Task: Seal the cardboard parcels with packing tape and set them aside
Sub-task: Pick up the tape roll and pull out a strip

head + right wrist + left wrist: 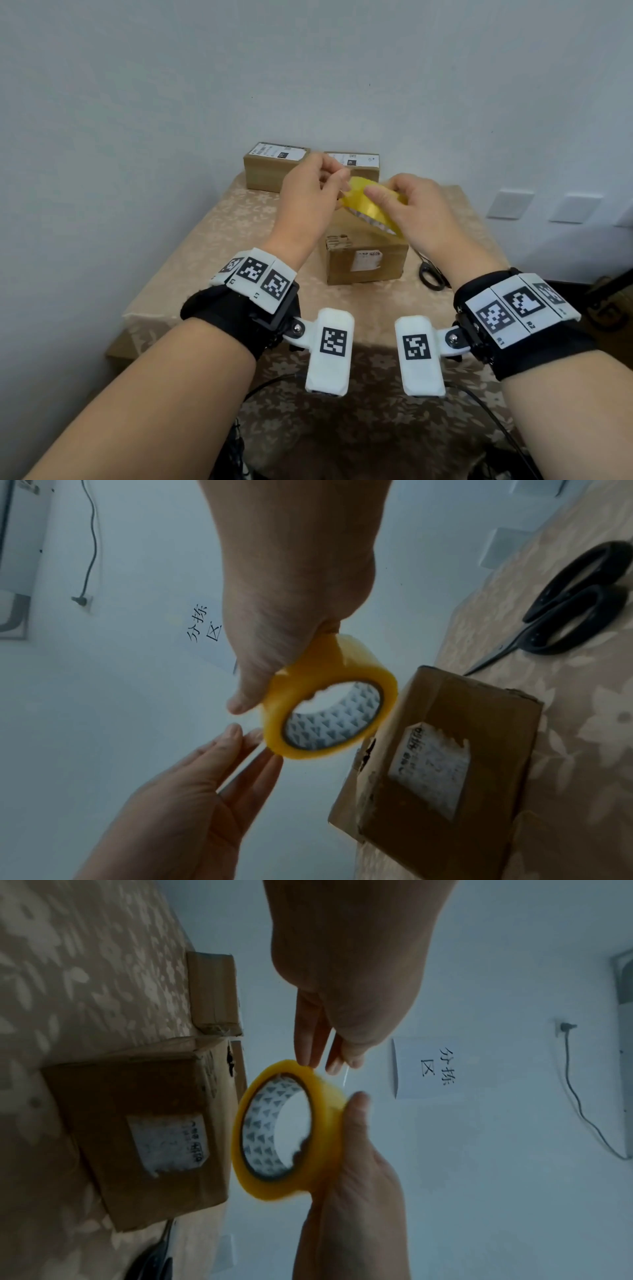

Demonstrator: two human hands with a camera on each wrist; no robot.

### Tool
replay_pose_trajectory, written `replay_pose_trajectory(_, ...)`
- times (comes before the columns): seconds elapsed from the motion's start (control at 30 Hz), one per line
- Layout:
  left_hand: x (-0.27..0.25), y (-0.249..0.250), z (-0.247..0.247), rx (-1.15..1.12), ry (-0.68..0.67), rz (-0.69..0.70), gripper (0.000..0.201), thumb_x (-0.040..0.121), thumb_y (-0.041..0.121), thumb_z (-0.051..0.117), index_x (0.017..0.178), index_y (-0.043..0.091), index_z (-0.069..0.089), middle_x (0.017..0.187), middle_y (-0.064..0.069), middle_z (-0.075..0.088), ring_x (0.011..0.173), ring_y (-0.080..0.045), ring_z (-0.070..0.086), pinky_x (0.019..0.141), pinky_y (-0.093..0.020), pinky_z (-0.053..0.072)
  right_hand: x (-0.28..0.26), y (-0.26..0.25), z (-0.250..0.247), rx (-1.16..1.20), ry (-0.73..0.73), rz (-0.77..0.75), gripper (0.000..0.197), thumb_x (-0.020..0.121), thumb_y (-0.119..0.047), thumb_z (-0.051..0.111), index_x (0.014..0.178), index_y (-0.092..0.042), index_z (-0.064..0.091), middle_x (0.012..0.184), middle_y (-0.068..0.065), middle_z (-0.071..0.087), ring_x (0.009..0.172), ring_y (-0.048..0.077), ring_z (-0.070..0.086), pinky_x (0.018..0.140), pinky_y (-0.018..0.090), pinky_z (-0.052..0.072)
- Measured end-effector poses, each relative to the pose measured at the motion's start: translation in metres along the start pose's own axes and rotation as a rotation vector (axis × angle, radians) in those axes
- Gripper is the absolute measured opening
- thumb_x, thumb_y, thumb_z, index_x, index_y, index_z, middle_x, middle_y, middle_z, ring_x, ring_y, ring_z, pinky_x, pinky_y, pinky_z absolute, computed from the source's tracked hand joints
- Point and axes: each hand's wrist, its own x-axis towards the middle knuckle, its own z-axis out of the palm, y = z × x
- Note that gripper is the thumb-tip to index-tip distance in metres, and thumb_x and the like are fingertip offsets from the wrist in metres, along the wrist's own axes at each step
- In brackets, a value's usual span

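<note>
A yellow roll of packing tape (pixel 370 209) is held in the air above a brown cardboard parcel (pixel 366 260) that lies mid-table with a torn white label on its side. My right hand (pixel 387 192) grips the roll (pixel 342 664), thumb on its outer face. My left hand (pixel 337 176) is at the roll's far rim, thumb and forefinger pinched together on what looks like the tape's loose end. In the left wrist view a thin strip runs from those fingertips (pixel 308 1058) to the roll (pixel 325 1123). The parcel (pixel 147 1123) sits just below.
Two more labelled cardboard parcels (pixel 274 168) (pixel 359 164) stand against the wall at the back of the table (pixel 222 240), which has a beige floral cloth. Black scissors (pixel 430 274) lie right of the middle parcel. A paper sign (pixel 424 1066) hangs on the wall.
</note>
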Motion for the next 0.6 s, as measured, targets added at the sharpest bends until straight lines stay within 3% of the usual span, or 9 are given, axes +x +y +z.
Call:
replay_pose_trajectory(0.1,-0.002,0.000,0.001,-0.072,0.051,-0.079,0.017,0.095,0.012,0.054,0.079,0.020,0.052,0.078,-0.002,0.063,0.064,-0.007,0.061,0.058,-0.023,0.054,0.000,-0.005,-0.003,0.031,0.057,0.033,0.042,0.084,-0.053,0.063,0.072,-0.012,0.060,0.059,-0.005,0.047,0.055,0.010,0.043,0.051,0.026,0.033)
replay_pose_trajectory(0.23,0.002,-0.003,-0.005,-0.183,0.140,-0.226,0.013,0.096,0.013,0.052,0.084,0.017,0.051,0.074,-0.001,0.063,0.060,-0.010,0.059,0.058,-0.026,0.057,0.001,-0.005,-0.006,0.122,0.010,0.072,0.046,0.083,-0.046,0.069,0.079,-0.001,0.062,0.064,0.001,0.049,0.058,0.011,0.044,0.057,0.026,0.035)
replay_pose_trajectory(0.37,0.000,-0.007,-0.007,-0.294,0.123,-0.334,0.008,0.097,0.013,0.051,0.089,0.011,0.051,0.077,-0.004,0.062,0.060,-0.011,0.061,0.060,-0.027,0.057,-0.003,-0.005,-0.016,0.272,-0.068,0.119,0.030,0.084,-0.035,0.069,0.075,-0.009,0.061,0.057,-0.009,0.052,0.049,-0.003,0.048,0.049,0.011,0.037)
replay_pose_trajectory(0.47,-0.002,-0.007,-0.006,-0.342,0.102,-0.371,0.009,0.097,0.014,0.051,0.089,0.010,0.052,0.079,-0.006,0.061,0.057,-0.011,0.063,0.060,-0.027,0.057,-0.003,-0.002,-0.025,0.390,-0.119,0.125,0.021,0.082,-0.028,0.071,0.071,-0.015,0.059,0.053,-0.014,0.058,0.052,-0.001,0.054,0.051,0.011,0.041)
replay_pose_trajectory(0.53,-0.004,-0.008,-0.005,-0.357,0.086,-0.393,0.009,0.098,0.014,0.050,0.090,0.010,0.052,0.081,-0.007,0.062,0.059,-0.012,0.065,0.059,-0.026,0.056,-0.001,-0.003,-0.027,0.400,-0.085,0.140,0.030,0.077,-0.039,0.070,0.069,-0.013,0.058,0.053,-0.013,0.057,0.051,0.000,0.055,0.051,0.013,0.041)
replay_pose_trajectory(0.6,-0.008,-0.008,-0.003,-0.331,0.079,-0.410,0.009,0.098,0.015,0.050,0.090,0.011,0.052,0.087,-0.009,0.063,0.065,-0.016,0.066,0.059,-0.026,0.056,0.003,-0.004,-0.028,0.353,-0.034,0.184,0.050,0.074,-0.054,0.067,0.071,-0.006,0.056,0.056,-0.002,0.053,0.049,0.005,0.050,0.051,0.017,0.039)
